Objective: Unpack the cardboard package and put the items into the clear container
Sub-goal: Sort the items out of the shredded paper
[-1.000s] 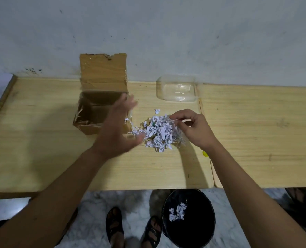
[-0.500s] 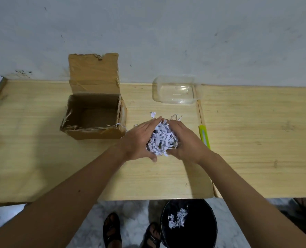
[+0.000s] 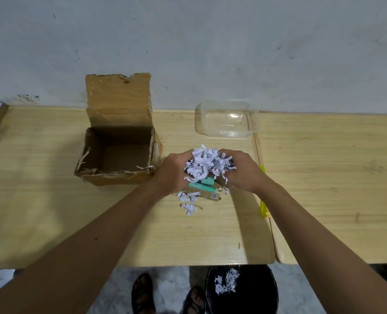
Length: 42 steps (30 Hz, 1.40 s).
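Cupping a clump of shredded paper [image 3: 207, 164] between left hand [image 3: 173, 172] and right hand [image 3: 244, 171], each grip curled tight around it, just above green items [image 3: 205, 185] lying on the table [image 3: 52, 200]. Sitting open nearby: cardboard box [image 3: 117, 152], clear container [image 3: 226, 121].

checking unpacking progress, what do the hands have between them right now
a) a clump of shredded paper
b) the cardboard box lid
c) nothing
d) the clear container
a: both hands, left and right, cup a clump of shredded paper above the table.
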Motion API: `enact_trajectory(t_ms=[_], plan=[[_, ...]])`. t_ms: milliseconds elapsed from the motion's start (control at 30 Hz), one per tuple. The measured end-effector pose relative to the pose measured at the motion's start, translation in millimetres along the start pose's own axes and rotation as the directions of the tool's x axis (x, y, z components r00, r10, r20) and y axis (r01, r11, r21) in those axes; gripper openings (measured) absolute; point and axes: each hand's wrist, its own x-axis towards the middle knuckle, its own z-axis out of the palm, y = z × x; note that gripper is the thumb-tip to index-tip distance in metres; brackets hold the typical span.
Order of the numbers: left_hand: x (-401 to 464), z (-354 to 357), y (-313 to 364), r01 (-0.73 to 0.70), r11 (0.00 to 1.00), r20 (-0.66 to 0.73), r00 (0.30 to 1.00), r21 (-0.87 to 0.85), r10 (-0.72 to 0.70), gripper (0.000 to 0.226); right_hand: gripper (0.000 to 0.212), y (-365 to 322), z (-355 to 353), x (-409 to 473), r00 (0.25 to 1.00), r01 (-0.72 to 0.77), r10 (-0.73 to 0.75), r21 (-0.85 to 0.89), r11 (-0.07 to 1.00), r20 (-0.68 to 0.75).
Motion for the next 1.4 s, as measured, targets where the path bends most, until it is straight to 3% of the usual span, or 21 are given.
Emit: enact_trajectory(t_ms=[100, 200, 333, 467, 800, 1067, 1233, 1400], plan=[[5.4, 1.9, -1.6, 0.036, 0.998, -0.073, 0.997, -0.058, -0.04, 0.047, 0.025, 1.8, -0.4, 10.6, 1.0, -0.019, 0.019, -0.016, 1.0, 0.002], [6.6, 4.4, -1.6, 0.099, 0.979, -0.106, 0.987, -0.178, -0.119, 0.061, 0.035, 4.2, -0.4, 13.7, 1.0, -0.018, 0.018, -0.036, 0.999, 0.004], [5.1, 7.0, 1.5, 0.289, 0.886, -0.085, 0.937, -0.363, -0.34, 0.07, 0.059, 4.8, -5.6, 11.0, 0.999, -0.039, 0.039, -0.001, 0.999, -0.027], [3.2, 6.3, 0.1, 0.311, 0.881, -0.084, 0.929, -0.355, -0.361, 0.066, 0.074, 7.4, -10.9, 3.2, 0.998, -0.046, 0.048, 0.046, 0.998, -0.043], [-10.5, 3.9, 4.5, 0.278, 0.9, -0.084, 0.943, -0.335, -0.322, 0.056, 0.059, -1.7, 0.4, -17.0, 0.994, 0.011, 0.003, 0.129, 0.992, -0.107], [-20.1, 6.8, 2.0, 0.337, 0.864, -0.062, 0.92, -0.374, -0.386, 0.055, 0.044, -8.3, 10.0, -50.3, 0.941, 0.236, -0.222, 0.023, 0.972, -0.255], [-23.4, 8.4, 2.8, 0.372, 0.827, -0.021, 0.908, -0.421, -0.419, 0.059, 0.021, 1.0, 24.3, -57.2, 0.981, 0.168, -0.16, 0.07, 0.983, -0.109], [-22.7, 9.9, 5.6, 0.386, 0.778, 0.0, 0.896, -0.496, -0.444, 0.047, 0.03, 12.2, 32.2, -50.2, 0.975, 0.2, -0.213, -0.152, 0.968, -0.069]])
